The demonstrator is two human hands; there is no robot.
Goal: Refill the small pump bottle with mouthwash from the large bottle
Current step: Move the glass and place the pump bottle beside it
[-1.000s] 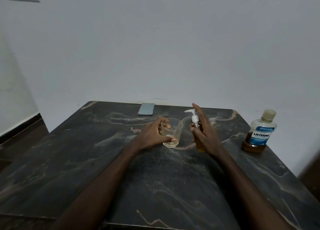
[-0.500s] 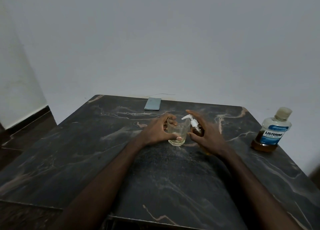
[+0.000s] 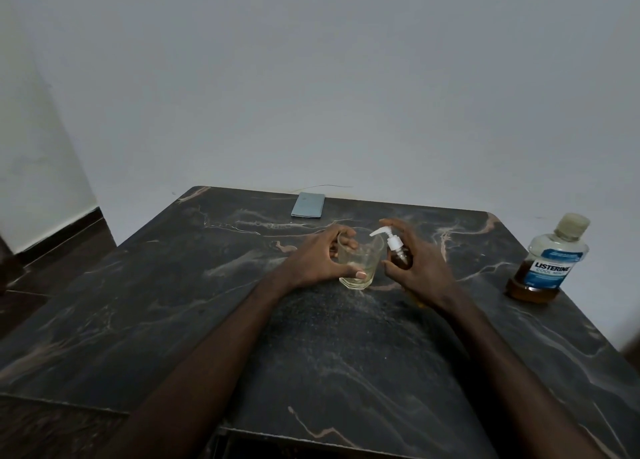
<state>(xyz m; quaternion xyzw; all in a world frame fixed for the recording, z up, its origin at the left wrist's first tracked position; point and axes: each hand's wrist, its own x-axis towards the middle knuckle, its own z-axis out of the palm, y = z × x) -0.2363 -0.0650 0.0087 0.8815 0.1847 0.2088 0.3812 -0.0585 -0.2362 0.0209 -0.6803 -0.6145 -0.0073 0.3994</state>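
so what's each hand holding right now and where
The left hand grips the clear glass tumbler round its side; the right hand holds the small amber pump bottle by its body.

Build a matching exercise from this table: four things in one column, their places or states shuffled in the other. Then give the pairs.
Things
1. small pump bottle
2. glass
3. large bottle
4. phone

Places or states
A. lies flat near the far edge of the table
B. gripped by the left hand
C. stands capped near the right edge, untouched
D. held by the right hand, spout pointing left

Pairs: 1-D, 2-B, 3-C, 4-A
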